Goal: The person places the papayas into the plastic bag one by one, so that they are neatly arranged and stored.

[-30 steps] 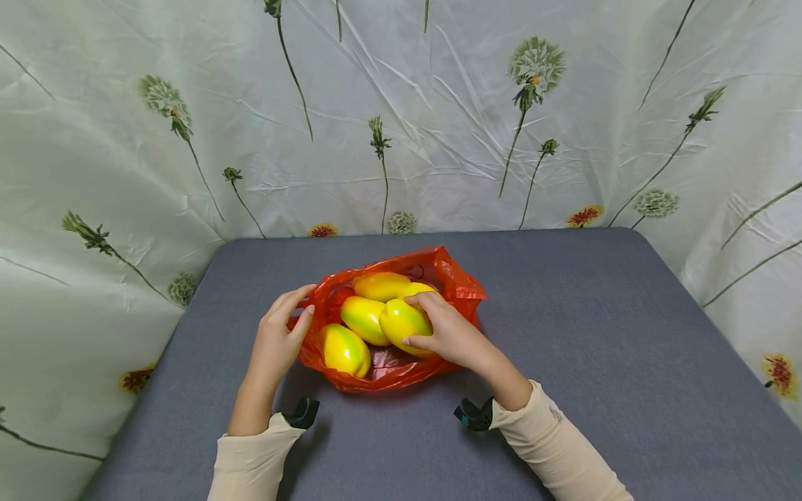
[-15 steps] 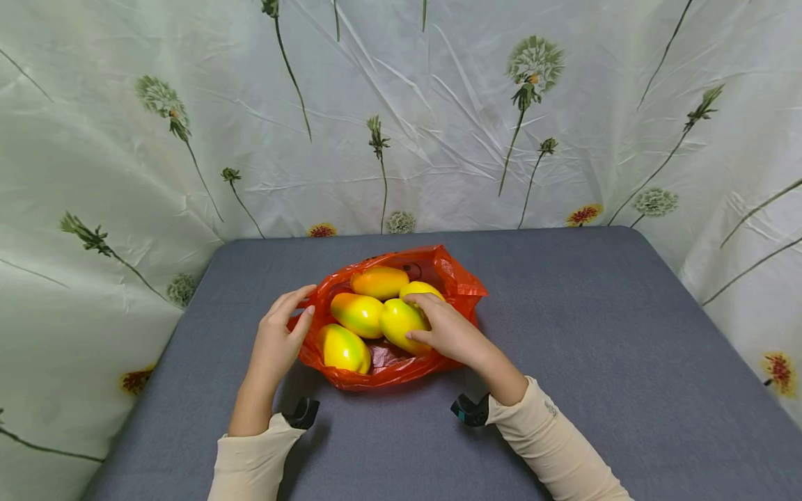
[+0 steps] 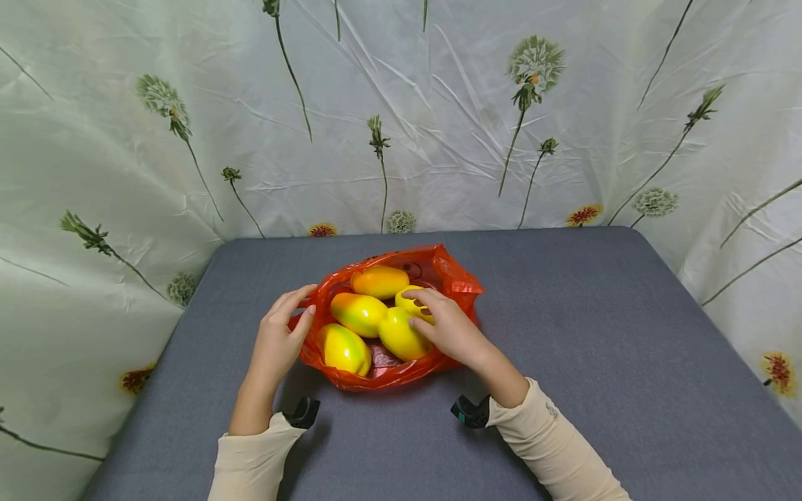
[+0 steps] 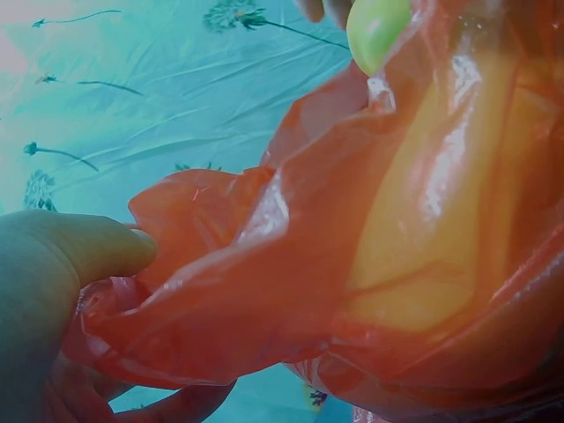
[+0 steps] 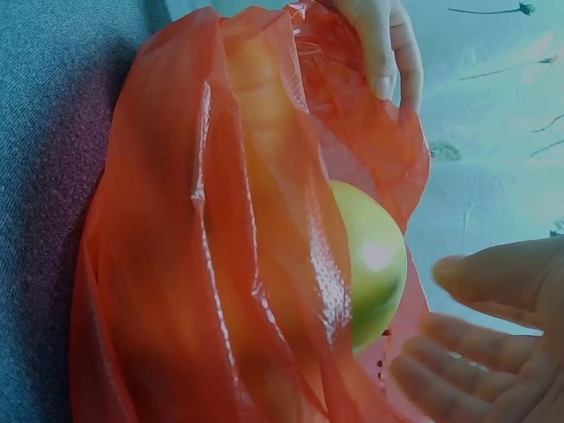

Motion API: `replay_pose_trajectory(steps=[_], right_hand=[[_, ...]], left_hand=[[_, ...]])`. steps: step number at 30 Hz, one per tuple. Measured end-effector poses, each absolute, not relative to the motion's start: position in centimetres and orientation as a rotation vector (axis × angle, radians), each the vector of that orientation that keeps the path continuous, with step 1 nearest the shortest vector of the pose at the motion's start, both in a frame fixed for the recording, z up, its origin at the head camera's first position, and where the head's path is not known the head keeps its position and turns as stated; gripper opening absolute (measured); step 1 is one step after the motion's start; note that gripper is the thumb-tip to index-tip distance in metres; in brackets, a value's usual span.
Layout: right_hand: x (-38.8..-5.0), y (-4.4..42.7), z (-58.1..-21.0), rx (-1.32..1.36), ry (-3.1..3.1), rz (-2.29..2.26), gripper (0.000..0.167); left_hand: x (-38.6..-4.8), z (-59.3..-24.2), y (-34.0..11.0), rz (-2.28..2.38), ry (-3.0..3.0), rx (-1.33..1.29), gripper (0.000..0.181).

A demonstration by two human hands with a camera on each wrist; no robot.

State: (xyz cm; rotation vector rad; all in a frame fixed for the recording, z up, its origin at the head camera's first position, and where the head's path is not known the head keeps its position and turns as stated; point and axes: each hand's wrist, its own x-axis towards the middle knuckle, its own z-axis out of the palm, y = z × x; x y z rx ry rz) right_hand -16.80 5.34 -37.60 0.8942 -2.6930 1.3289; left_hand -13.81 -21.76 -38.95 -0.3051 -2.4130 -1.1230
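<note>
A red plastic bag [image 3: 462, 284] lies open on its table, holding several yellow-orange mangoes [image 3: 358, 314]. At its left edge, my left hand [image 3: 278, 337] pinches the plastic; the left wrist view has the thumb and fingers of that hand [image 4: 62, 273] around a gathered part of the bag [image 4: 273, 308]. Over the right side of the bag is my right hand [image 3: 456, 335], fingers spread beside the nearest right mango [image 3: 401, 339]. Seen from the right wrist, this hand [image 5: 502, 330] is apart from a yellow-green mango [image 5: 374, 264] and holds nothing.
A grey table [image 3: 595, 348] extends around the bag on all sides. Behind it hangs a pale curtain [image 3: 438, 104] with printed dandelions and flowers. A dark band is on each wrist.
My right hand has let go of the right front mango, which sits slightly lower. The middle mango has shifted up and left. My left hand stays in place.
</note>
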Motion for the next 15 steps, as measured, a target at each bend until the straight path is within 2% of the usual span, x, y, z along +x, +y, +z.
replay_pose_trajectory(steps=[15], right_hand=[[-16.4, 7.3, -36.6, 0.848, -2.267, 1.454, 0.027]], left_hand=[[-13.5, -38.8, -21.7, -1.101, -2.434, -0.298, 0.037]])
